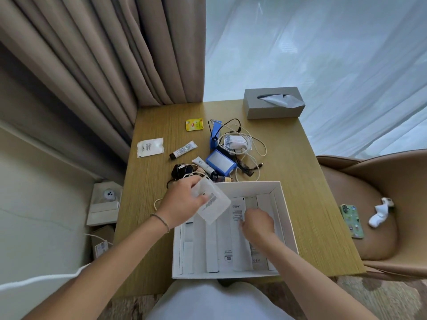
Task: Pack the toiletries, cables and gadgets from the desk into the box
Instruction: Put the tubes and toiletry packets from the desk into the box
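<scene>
the open white cardboard box (285,205) sat at the desk's six o'clock edge, already lined with flat white packets. the wooden desk (288,162) held the unpacked pile of cables, tubes and a blue gadget (220,162) at the box's twelve o'clock. the left hand (182,204) pinched a translucent white sachet (211,204) over the box's ten o'clock corner. the right hand (258,224), fingers curled, reached among the packets inside; whether it held one i couldn't tell. next, probably: release the sachet flat, then fetch from the pile.
</scene>
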Tool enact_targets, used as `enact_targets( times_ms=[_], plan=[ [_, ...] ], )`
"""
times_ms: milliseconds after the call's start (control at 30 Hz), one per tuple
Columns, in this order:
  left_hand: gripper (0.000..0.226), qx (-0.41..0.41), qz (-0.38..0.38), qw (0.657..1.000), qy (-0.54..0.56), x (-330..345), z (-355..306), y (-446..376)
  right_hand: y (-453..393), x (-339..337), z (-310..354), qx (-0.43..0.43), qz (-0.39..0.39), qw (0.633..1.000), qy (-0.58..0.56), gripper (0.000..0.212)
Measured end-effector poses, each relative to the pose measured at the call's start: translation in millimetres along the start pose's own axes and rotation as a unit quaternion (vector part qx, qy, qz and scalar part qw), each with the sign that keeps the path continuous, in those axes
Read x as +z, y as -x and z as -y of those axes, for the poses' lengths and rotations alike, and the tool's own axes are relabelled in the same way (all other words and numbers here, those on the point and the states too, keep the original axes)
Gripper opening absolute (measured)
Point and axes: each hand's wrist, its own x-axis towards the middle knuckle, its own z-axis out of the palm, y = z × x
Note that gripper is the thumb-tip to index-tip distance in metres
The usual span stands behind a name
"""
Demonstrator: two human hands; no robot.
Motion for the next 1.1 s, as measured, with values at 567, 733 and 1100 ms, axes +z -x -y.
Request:
enact_targets(
  times_ms=[567, 733, 1100],
  plan=[
    [0.045, -0.021, 0.276, 0.945, -0.174, 117.7, 38.8, -17.5, 50.7, -51.7, -12.0, -0.055, -0.075, 0.967, -0.238, 0.018],
    [0.046, 0.001, 0.284, 0.922, -0.262, 125.3, 46.1, -16.0, 59.9, -60.2, -4.4, -0.081, -0.093, 0.943, -0.31, 0.024],
    [0.043, 0.12, 0.196, 0.897, -0.378, 136.5, 59.8, -2.7, 45.6, -96.0, 13.9, -0.105, -0.129, 0.93, -0.326, 0.025]
  ],
)
